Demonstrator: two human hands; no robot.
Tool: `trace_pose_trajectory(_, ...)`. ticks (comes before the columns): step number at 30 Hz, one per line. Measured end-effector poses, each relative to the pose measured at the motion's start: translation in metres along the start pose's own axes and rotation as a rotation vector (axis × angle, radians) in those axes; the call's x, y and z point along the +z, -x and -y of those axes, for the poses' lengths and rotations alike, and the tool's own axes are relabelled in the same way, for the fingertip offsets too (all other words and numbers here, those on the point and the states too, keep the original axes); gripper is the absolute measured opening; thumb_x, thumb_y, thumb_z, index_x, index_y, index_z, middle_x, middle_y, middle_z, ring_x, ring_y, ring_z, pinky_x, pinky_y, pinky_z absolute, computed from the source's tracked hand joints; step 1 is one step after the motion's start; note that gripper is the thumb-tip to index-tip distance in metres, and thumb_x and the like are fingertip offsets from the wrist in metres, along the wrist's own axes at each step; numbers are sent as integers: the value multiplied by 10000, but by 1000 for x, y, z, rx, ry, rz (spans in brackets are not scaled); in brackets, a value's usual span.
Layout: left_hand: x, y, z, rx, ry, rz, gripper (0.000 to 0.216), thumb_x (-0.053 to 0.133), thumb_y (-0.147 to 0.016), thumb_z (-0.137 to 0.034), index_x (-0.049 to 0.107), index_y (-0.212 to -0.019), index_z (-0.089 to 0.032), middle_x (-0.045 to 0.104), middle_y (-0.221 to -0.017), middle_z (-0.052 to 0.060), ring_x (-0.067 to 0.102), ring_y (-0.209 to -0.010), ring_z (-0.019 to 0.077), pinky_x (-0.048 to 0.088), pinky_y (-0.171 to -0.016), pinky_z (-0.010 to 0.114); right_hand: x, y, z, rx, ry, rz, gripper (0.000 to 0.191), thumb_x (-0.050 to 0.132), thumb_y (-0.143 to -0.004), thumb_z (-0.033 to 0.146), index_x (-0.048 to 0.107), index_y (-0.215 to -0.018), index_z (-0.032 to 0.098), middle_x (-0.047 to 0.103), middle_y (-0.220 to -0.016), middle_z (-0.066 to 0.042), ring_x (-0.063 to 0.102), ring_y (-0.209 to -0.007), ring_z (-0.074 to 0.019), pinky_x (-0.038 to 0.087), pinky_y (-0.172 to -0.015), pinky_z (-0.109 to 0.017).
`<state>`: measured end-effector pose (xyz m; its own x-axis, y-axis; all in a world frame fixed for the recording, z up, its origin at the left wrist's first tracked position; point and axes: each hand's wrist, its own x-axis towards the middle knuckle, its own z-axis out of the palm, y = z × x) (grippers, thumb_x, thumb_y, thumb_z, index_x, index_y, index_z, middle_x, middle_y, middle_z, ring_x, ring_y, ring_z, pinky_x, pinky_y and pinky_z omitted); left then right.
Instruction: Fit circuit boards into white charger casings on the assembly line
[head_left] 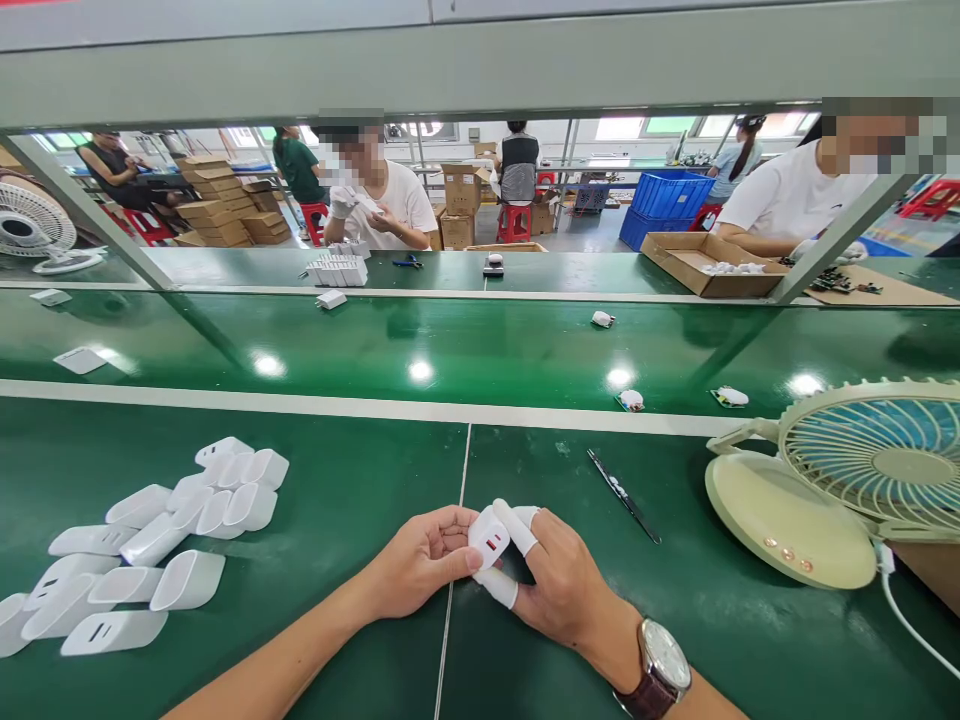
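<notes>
white charger [488,537] pinched between left hand [420,562] and right hand [561,585] fingertips

Two fans [877,480], one tweezers [622,495], two hands [420,560].

Bright overhead light — glare spots on belt [420,371] — edges warped.

Fan [877,470] cut off right — charger's [488,537] back hidden by fingers [517,527].
</notes>
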<state>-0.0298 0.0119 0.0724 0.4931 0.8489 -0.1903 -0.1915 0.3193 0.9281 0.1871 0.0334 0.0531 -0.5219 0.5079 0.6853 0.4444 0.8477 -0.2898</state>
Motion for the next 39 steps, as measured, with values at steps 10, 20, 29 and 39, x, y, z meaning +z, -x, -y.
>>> trace_pose_trajectory(10,-1,-3,2,41,-37,5,484,805,-867,-467,682,-1225,-165,752,-1166,134,711,-1111,272,535,-1036,443,-6,-3,0,-59,111,2,458,664,-973,305,549,-1374,115,638,-857,-87,615,-718,-247,530,-604,-386)
trace_pose_trajectory(20,-46,-38,-28,295,-591,-535,460,781,-816,-425,641,-1181,-181,746,-1008,71,740,-942,227,635,-878,390,-1,1,2,-61,267,116,125,560,-964,188,674,-972,136,649,-853,-120,595,-771,-267,560,-693,-417)
trace_pose_trajectory(29,-114,-108,-88,402,-1134,-915,314,678,-745,-146,644,-1057,-143,724,-1029,139,725,-1003,325,604,-935,527,2,10,-10,-87,263,131,171,614,-938,145,682,-1093,174,687,-952,-105,643,-857,-256,567,-773,-392)
trace_pose_trajectory(39,-89,45,-48,629,-1556,-1008,597,739,-889,-395,493,-1416,-262,588,-1459,122,472,-1453,332,376,-1212,525,5,18,-22,-248,140,16,252,546,-999,214,608,-754,229,671,-848,-72,671,-800,-235,553,-784,-367)
